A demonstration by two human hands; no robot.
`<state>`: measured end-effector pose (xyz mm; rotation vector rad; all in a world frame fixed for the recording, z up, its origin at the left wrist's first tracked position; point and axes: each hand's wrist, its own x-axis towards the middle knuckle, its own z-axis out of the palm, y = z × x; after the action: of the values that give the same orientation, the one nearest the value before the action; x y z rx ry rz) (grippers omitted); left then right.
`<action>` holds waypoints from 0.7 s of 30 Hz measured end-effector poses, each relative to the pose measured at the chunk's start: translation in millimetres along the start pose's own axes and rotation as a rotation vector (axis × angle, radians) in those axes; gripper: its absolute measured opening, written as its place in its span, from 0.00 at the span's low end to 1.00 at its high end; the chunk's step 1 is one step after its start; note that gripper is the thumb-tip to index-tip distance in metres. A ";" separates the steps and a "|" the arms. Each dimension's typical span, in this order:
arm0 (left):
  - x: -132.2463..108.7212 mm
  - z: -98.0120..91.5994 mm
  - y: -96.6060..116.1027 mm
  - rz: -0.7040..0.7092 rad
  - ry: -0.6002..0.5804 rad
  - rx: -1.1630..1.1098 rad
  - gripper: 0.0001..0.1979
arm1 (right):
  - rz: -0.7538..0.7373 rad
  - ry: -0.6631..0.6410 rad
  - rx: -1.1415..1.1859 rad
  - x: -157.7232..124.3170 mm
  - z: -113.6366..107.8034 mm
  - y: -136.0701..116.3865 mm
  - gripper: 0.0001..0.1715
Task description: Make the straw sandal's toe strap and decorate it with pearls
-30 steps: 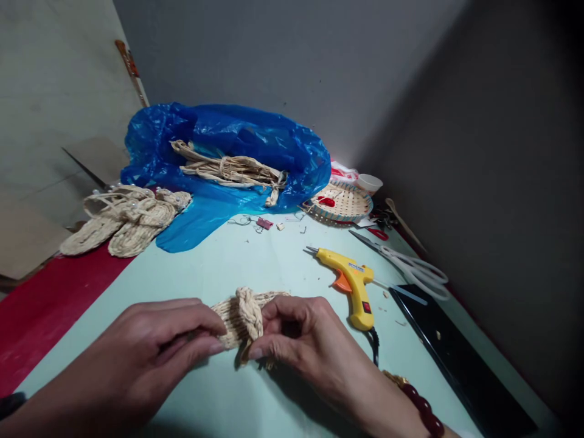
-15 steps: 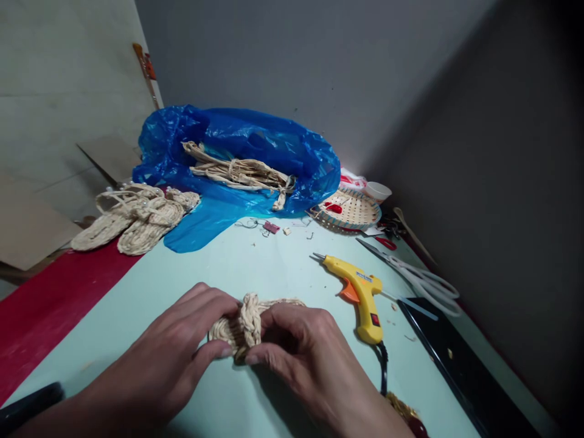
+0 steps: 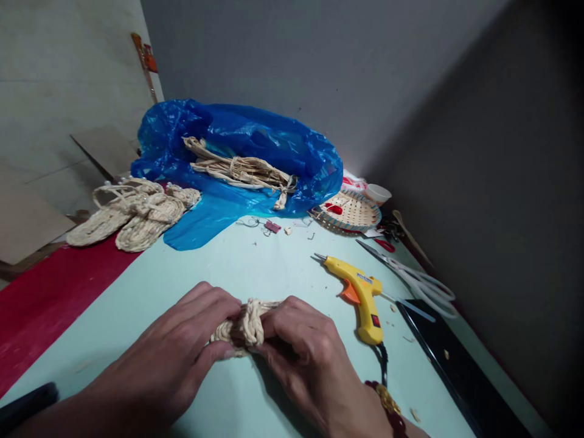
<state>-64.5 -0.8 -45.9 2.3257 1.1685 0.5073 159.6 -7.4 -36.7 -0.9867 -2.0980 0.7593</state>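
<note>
Between my hands, above the pale tabletop, is a woven straw slipper (image 3: 252, 323) with a thick braided strap standing up across it. My left hand (image 3: 182, 347) grips its left side, thumb along the lower edge and fingers over the top. My right hand (image 3: 308, 350) is closed on the strap and right side, its thumb partly hidden under the fingers. Much of the sole is covered by both hands. To the right of my right hand lies a yellow glue gun (image 3: 358, 289) with an orange trigger and a glue stick in its back.
Finished-looking straw slippers (image 3: 148, 219) with beads sit at the left on a red cloth (image 3: 59, 292). A blue plastic bag (image 3: 269, 131) holds a straw bundle (image 3: 241, 170). Rightward are a woven basket (image 3: 358, 210), white-handled scissors (image 3: 422, 280) and a flat black object (image 3: 465, 365).
My right hand has turned inward, tucking its thumb under the slipper, and its wrist bracelet shows more. The strap has tilted slightly. My left hand keeps nearly the same hold.
</note>
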 end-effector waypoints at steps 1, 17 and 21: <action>0.0 0.5 -0.5 -0.010 0.017 -0.008 0.12 | 0.009 0.000 0.010 -1.0 0.6 0.7 0.12; -22.4 46.8 2.8 0.223 0.276 0.187 0.42 | 0.196 -0.098 0.115 4.1 -4.6 7.3 0.16; -32.3 41.3 -4.7 0.057 0.212 0.062 0.35 | 0.209 -0.151 0.112 5.6 -9.7 5.3 0.16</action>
<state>-64.2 -35.3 -85.7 2.4098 1.2316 0.7636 166.6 2.1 -32.9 -1.1290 -2.0734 1.0745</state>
